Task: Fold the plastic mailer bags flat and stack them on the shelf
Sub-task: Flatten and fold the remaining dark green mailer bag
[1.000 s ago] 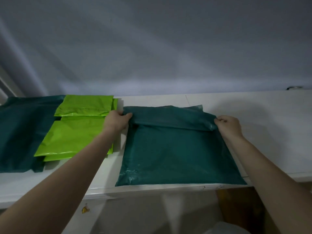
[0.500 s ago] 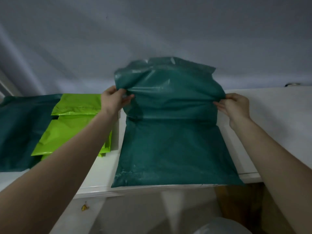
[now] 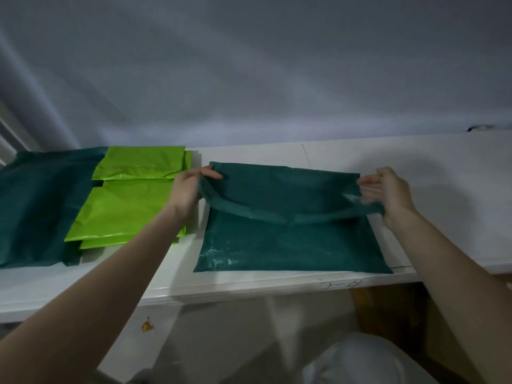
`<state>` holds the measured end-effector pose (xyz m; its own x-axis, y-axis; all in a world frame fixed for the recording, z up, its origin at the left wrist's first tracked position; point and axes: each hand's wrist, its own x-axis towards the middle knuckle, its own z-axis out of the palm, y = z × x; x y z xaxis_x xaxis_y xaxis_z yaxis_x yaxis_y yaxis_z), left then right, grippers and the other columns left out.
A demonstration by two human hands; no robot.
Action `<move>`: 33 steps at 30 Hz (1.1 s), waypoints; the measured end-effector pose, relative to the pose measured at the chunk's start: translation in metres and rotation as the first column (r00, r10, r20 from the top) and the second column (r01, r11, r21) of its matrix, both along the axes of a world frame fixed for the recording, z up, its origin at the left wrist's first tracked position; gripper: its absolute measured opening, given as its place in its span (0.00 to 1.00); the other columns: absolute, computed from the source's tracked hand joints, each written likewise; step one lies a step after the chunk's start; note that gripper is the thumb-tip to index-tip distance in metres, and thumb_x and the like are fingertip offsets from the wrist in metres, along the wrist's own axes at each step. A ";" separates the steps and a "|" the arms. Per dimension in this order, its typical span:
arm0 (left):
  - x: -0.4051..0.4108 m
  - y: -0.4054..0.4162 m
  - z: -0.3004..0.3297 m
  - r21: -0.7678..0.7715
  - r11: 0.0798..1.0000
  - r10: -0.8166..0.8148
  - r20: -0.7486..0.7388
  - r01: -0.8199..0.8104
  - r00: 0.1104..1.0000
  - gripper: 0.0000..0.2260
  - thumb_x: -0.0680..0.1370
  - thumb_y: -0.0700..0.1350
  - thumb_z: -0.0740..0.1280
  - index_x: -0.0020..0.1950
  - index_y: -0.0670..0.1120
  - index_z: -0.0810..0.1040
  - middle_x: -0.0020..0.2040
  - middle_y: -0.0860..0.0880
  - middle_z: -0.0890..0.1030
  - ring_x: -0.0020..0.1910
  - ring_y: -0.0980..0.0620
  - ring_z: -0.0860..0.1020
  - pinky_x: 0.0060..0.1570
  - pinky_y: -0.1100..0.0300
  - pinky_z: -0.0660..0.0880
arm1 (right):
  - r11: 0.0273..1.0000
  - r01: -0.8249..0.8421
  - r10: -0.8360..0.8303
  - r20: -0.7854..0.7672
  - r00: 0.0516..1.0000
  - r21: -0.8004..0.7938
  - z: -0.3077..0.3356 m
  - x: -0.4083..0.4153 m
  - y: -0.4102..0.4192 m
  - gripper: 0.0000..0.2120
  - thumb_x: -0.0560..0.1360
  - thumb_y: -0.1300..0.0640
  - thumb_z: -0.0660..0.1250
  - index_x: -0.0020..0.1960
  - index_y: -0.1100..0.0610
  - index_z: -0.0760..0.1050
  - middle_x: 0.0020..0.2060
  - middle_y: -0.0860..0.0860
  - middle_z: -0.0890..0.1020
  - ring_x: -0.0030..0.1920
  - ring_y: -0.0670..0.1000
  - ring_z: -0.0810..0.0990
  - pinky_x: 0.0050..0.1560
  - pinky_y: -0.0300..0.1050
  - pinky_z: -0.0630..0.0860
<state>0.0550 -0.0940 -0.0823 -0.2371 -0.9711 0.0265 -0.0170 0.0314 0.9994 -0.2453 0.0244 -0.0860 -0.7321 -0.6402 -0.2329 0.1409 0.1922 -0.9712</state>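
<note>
A dark green mailer bag (image 3: 291, 242) lies on the white shelf (image 3: 432, 173) in front of me. Its far part is folded over toward me and sags in a loose band above the lower part. My left hand (image 3: 189, 189) pinches the left end of that fold. My right hand (image 3: 388, 192) grips the right end, blurred by motion. To the left, lime green mailer bags (image 3: 124, 206) lie in a flat pile. Another dark green bag (image 3: 38, 209) lies beyond them at the far left.
The shelf's front edge (image 3: 249, 286) runs just below the bag. A grey wall rises behind the shelf. A pale rounded object (image 3: 368, 361) sits low at the bottom right, below the shelf. A small dark item (image 3: 479, 128) lies at the shelf's far right.
The bag's far half stood raised in both hands half a second ago. It has now come down toward me, folding over the near half, with both hands lower.
</note>
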 end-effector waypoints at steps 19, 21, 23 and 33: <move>0.007 0.035 -0.006 0.147 0.989 -0.074 0.356 0.023 0.931 0.11 0.75 0.35 0.65 0.57 0.40 0.80 0.51 0.48 0.79 0.43 0.56 0.76 0.49 0.65 0.73 | 0.827 -0.337 0.386 -0.019 0.922 0.451 0.000 0.016 0.051 0.21 0.71 0.55 0.72 0.60 0.62 0.71 0.52 0.54 0.79 0.48 0.53 0.78 0.44 0.46 0.77; 0.009 0.037 -0.003 0.132 0.991 -0.067 0.352 0.021 0.934 0.12 0.75 0.35 0.66 0.57 0.40 0.80 0.50 0.46 0.80 0.40 0.58 0.76 0.41 0.71 0.77 | 0.860 -0.293 0.356 -0.081 0.931 0.417 0.003 0.019 0.055 0.24 0.73 0.61 0.69 0.66 0.61 0.65 0.54 0.52 0.74 0.50 0.52 0.75 0.42 0.45 0.74; 0.010 0.040 -0.001 0.117 0.993 -0.055 0.337 0.016 0.940 0.13 0.75 0.35 0.66 0.59 0.41 0.79 0.50 0.44 0.80 0.38 0.57 0.76 0.36 0.74 0.76 | 0.903 -0.225 0.300 -0.162 0.940 0.366 0.003 0.017 0.058 0.27 0.74 0.62 0.68 0.69 0.57 0.61 0.55 0.53 0.72 0.49 0.52 0.74 0.39 0.44 0.71; 0.016 0.057 -0.012 0.160 0.984 -0.123 0.266 0.082 0.956 0.15 0.76 0.36 0.67 0.63 0.43 0.77 0.53 0.42 0.79 0.39 0.55 0.78 0.35 0.72 0.77 | 0.940 -0.176 0.300 -0.459 0.836 0.294 -0.012 0.013 0.071 0.16 0.75 0.62 0.67 0.61 0.53 0.69 0.51 0.55 0.78 0.46 0.54 0.79 0.39 0.42 0.74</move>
<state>0.0706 -0.0365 -0.0943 -0.3139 -0.9297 -0.1929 -0.2946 -0.0978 0.9506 -0.2320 0.0958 -0.0984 -0.6204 -0.7828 -0.0473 -0.4203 0.3829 -0.8226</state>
